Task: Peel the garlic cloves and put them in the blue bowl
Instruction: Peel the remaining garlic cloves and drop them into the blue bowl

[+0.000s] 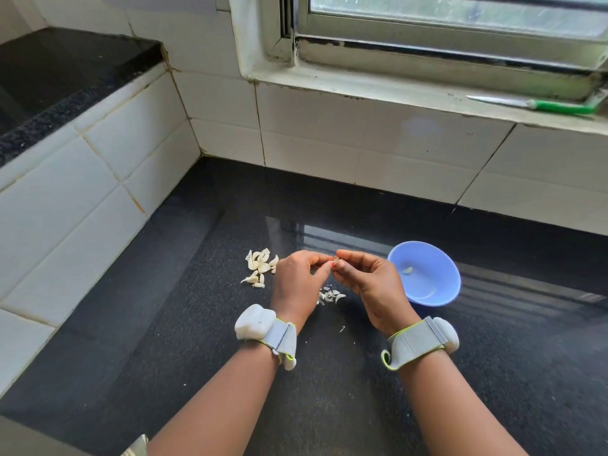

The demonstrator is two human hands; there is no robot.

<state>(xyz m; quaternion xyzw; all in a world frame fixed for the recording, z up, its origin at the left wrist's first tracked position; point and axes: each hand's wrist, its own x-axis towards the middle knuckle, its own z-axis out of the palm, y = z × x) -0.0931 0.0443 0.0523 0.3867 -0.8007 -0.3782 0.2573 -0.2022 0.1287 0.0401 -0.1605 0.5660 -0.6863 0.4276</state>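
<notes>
Left hand (297, 278) and right hand (365, 274) pinch one small garlic clove (335, 259) between fingertips above black speckled stone tabletop (197, 324). Unpeeled white clove pile (260, 266) left; round blue plastic bowl (441, 281) right, holding peeled clove (408, 270).

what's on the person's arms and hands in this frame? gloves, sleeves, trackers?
No gloves and no sleeves in view: forearms and hands are bare. The left hand has a grey fabric wrist strap with yellow-green edging carrying a rounded white plastic pod. The right hand has a matching strap with its white pod on the outer side. One left fingernail shows pink-red polish. No cables or markings visible.
</notes>
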